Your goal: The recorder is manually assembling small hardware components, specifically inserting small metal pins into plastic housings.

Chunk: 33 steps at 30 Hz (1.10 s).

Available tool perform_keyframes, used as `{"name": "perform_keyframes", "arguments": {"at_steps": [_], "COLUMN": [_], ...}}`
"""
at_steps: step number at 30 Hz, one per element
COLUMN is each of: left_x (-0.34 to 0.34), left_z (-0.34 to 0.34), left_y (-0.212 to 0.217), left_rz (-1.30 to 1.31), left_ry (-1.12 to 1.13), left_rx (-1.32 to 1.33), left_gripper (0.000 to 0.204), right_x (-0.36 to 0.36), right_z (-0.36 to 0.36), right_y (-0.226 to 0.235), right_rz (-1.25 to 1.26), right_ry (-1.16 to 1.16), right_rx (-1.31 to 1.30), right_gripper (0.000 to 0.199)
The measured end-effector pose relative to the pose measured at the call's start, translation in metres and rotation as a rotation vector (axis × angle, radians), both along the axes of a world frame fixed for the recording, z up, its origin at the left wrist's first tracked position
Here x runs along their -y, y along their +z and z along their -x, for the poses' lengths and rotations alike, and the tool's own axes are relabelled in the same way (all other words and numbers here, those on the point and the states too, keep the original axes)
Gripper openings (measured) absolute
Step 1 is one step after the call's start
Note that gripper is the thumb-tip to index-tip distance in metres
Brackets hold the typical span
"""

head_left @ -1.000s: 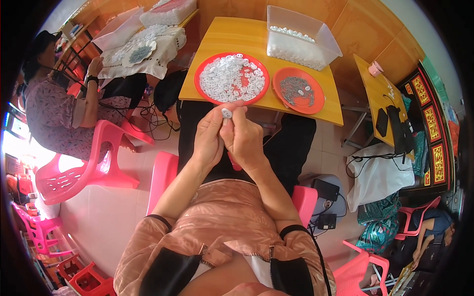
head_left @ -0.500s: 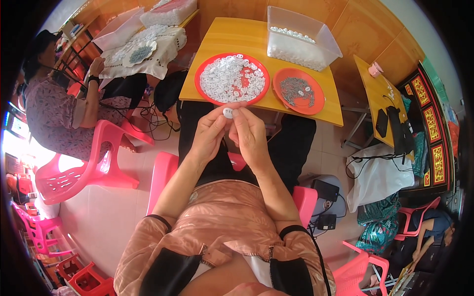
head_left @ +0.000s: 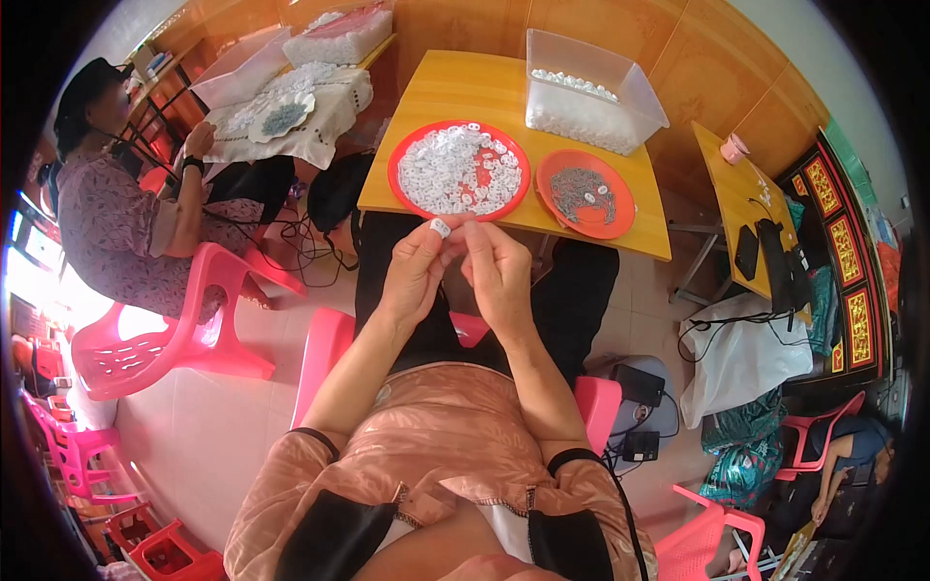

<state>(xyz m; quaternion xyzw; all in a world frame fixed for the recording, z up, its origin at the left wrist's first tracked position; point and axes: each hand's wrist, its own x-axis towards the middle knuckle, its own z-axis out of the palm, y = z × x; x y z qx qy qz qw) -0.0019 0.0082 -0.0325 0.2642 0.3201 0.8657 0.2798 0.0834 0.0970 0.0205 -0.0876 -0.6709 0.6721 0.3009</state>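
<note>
My left hand [head_left: 414, 276] is closed in a pinch on a small white plastic piece [head_left: 440, 228], which shows dark marks or holes in its face. Right beside it, my right hand [head_left: 499, 269] has thumb and forefinger pressed together; whatever it grips, if anything, is too small to make out. Both hands are held just off the table's near edge. Beyond them a red round tray [head_left: 394, 180] carries a heap of similar white pieces [head_left: 436, 172]. To its right, an orange-red plate [head_left: 625, 208] holds small grey metal parts [head_left: 570, 184] and a few white pieces.
A clear plastic bin [head_left: 591, 121] of white pieces stands at the back of the yellow table [head_left: 465, 77]. On the left, another person [head_left: 145, 213] sits at a cloth-covered table [head_left: 334, 97]. Pink chairs [head_left: 184, 320] and dark cables [head_left: 300, 242] lie around the floor.
The white piece has tilted and shifted slightly left in my left fingers, and my right fingertips have come away from it. The whole view has shifted slightly, with the table lower in it.
</note>
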Motion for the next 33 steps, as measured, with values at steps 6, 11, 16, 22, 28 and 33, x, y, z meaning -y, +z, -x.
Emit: {"name": "perform_keyframes", "arguments": {"at_steps": [6, 11, 16, 22, 28, 33], "left_x": [-0.002, 0.003, -0.03, -0.164, -0.118, 0.024], "left_z": [-0.004, 0.004, 0.032, 0.093, 0.048, -0.031], "left_y": [0.008, 0.013, 0.055, 0.171, 0.175, 0.191], "left_rz": [0.199, 0.59, 1.033, 0.697, 0.398, 0.062], "left_ry": [-0.036, -0.264, -0.446, -0.097, 0.199, 1.082], "left_rx": [0.075, 0.123, -0.125, -0.341, -0.558, -1.428], "left_gripper": [0.034, 0.031, 0.029, 0.035, 0.028, 0.021], "right_x": [-0.021, -0.037, -0.054, -0.055, -0.067, -0.076], "right_z": [-0.007, -0.012, -0.017, -0.024, -0.022, -0.027], "right_y": [0.005, 0.007, 0.005, 0.012, 0.01, 0.008], "right_rz": [0.006, 0.032, 0.11, 0.189, 0.242, 0.377], "right_ry": [-0.106, -0.21, -0.278, -0.27, -0.327, -0.323], "right_rx": [-0.056, -0.127, -0.164, -0.244, -0.258, -0.21], "right_gripper": [0.032, 0.035, 0.034, 0.032, 0.03, 0.03]}}
